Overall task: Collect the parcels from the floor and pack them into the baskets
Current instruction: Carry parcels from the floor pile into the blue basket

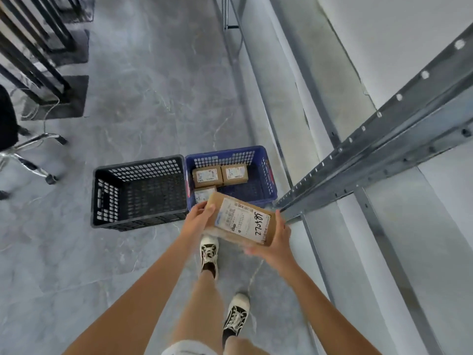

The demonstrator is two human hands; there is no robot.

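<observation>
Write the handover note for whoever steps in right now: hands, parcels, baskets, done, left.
Left hand and right hand grip one labelled parcel between them, carried above the near rim of the blue basket.
Done: three parcels lie in the blue basket.
The black basket, touching its left side, holds nothing.
Left: set the held parcel into a basket. No other parcels on the floor in view; look around for more.

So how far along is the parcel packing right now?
Done: three parcels lie in the blue basket. In hand: the left hand and right hand hold a labelled parcel just above that basket, not yet set down. Left: the black basket shows no parcels, and no loose parcels show on the visible floor.
</observation>
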